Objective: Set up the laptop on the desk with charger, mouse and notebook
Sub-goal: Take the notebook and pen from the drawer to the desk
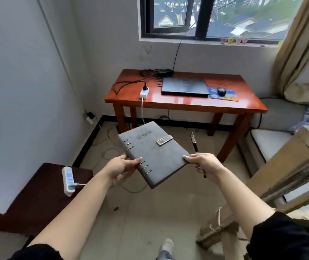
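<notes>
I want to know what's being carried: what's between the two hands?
The notebook spans the gap; the left hand and right hand each grip an edge, head view.

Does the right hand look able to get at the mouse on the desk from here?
Probably not yet: the right hand grips a pen and the notebook, and the mouse lies across open floor.

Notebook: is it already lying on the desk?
No, the notebook is held in the air between the left hand and the right hand, well short of the desk.
</notes>
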### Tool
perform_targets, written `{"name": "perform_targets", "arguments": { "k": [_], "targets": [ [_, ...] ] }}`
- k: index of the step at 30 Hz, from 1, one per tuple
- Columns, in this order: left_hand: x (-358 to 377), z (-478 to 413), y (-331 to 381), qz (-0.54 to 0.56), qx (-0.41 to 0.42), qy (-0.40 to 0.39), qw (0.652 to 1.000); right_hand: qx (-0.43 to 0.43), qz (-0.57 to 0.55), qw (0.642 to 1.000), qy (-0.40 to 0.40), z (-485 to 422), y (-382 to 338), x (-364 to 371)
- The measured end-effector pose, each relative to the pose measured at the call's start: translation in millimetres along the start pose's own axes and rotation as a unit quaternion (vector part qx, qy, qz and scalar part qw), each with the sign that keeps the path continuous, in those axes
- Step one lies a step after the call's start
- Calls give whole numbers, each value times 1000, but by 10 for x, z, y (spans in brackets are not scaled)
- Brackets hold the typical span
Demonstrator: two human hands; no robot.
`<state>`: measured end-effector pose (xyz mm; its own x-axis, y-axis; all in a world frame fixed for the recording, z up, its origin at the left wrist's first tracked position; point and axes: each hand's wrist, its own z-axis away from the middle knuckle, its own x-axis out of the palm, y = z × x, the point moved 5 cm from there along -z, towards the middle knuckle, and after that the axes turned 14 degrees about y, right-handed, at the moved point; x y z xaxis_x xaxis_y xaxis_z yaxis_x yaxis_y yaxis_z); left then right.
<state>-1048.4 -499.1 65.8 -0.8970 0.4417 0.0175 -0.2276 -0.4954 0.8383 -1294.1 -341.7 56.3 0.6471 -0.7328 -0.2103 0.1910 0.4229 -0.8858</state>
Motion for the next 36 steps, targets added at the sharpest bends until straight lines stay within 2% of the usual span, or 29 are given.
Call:
{"name": "perform_targets", "arguments": {
  "k": [4, 14, 15, 24, 33, 36],
  "targets": [
    [658, -825, 577, 4, -3, -12, 1000, 2, -22, 999, 43, -1023, -544, -227],
    [1858, -2588, 1745, -52, 10, -23, 998, 30, -69, 990, 121, -3092, -1205, -541],
    [2093, -2982, 1893, -55, 5, -34, 998, 36, -74, 989, 127, -3497, -1301, -599],
    [3239, -4549, 2617, -93, -33, -74, 992, 77, -98, 977, 173, -5206, -1748, -952],
    [4467, -5610, 3083, -142, -46, -93, 984, 118, -120, 967, 192, -6432, -1996, -1566],
    [5076, -5924, 3201, -140, -52, -100, 984, 126, -122, 964, 200, -6914, -2070, -1916]
  ]
}}
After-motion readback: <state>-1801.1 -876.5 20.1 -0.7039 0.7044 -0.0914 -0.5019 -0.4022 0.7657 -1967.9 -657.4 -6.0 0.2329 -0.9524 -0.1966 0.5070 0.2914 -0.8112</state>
